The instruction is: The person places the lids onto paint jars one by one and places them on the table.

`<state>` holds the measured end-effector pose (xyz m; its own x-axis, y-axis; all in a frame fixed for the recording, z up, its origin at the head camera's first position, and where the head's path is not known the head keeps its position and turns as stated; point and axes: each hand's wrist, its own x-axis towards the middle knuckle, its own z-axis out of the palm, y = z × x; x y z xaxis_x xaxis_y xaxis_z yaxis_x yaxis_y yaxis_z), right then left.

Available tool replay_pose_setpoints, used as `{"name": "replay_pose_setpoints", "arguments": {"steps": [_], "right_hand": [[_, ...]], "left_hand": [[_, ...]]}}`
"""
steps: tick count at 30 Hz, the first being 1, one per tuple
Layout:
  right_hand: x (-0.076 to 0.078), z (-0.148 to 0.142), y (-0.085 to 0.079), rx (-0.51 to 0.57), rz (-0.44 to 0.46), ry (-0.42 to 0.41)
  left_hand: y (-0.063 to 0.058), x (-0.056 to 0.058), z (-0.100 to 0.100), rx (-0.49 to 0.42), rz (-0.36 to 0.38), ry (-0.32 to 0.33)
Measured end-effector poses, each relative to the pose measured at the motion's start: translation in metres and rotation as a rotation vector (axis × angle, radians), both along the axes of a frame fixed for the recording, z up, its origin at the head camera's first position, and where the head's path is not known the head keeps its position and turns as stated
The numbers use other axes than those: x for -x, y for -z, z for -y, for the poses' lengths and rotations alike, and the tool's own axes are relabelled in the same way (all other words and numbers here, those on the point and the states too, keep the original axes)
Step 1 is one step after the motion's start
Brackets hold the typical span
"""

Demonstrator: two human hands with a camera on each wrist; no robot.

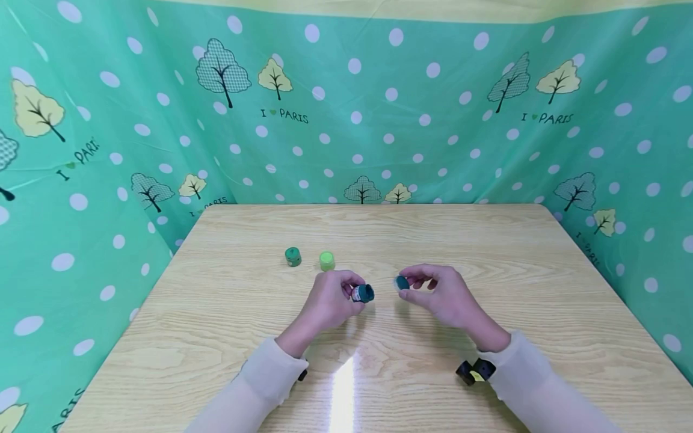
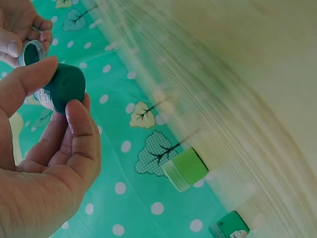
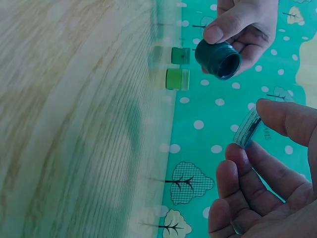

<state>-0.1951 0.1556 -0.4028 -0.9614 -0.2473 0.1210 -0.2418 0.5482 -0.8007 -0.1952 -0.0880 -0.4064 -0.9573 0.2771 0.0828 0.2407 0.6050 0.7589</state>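
Note:
My left hand (image 1: 337, 299) grips a small dark teal paint jar (image 1: 364, 293) tipped on its side, its uncovered mouth turned toward the right hand. Dark paint coats the inside of the mouth in the right wrist view, and a white label shows on the jar's side. Between the thumb and fingertips of my right hand (image 1: 446, 294) is the jar's lid (image 1: 402, 282), a clear-rimmed disc with dark teal on its inner face. The lid is apart from the jar, a short gap to its right. Both hands are above the table.
Beyond the left hand, a light green paint jar (image 1: 327, 261) and a darker green paint jar (image 1: 293, 257) stand on the wooden table (image 1: 455, 234). A polka-dot cloth (image 1: 390, 153) hangs along the table's back and sides.

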Motion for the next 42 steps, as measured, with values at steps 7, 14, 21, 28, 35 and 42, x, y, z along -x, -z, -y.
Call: {"name": "replay_pose_setpoints", "arguments": {"steps": [7,14,21,28,35,42], "right_hand": [[-0.002,0.005,0.000,0.002,-0.012,-0.018],[-0.004,0.009,0.003,0.019,-0.003,-0.028],[-0.005,0.013,0.005,0.009,-0.014,-0.043],[-0.008,0.019,0.006,0.005,-0.032,-0.060],[-0.008,0.022,0.007,0.000,-0.040,-0.073],[-0.008,0.024,0.007,-0.004,-0.037,-0.094]], "left_hand": [[0.002,-0.001,-0.002,0.012,-0.005,0.008],[0.002,-0.002,-0.003,0.014,-0.016,0.015],[0.002,-0.003,-0.005,0.004,-0.006,0.019],[0.004,-0.004,-0.006,0.016,0.000,0.021],[0.004,-0.006,-0.007,0.005,0.005,0.033],[0.003,-0.007,-0.008,0.005,-0.026,0.057]]}}
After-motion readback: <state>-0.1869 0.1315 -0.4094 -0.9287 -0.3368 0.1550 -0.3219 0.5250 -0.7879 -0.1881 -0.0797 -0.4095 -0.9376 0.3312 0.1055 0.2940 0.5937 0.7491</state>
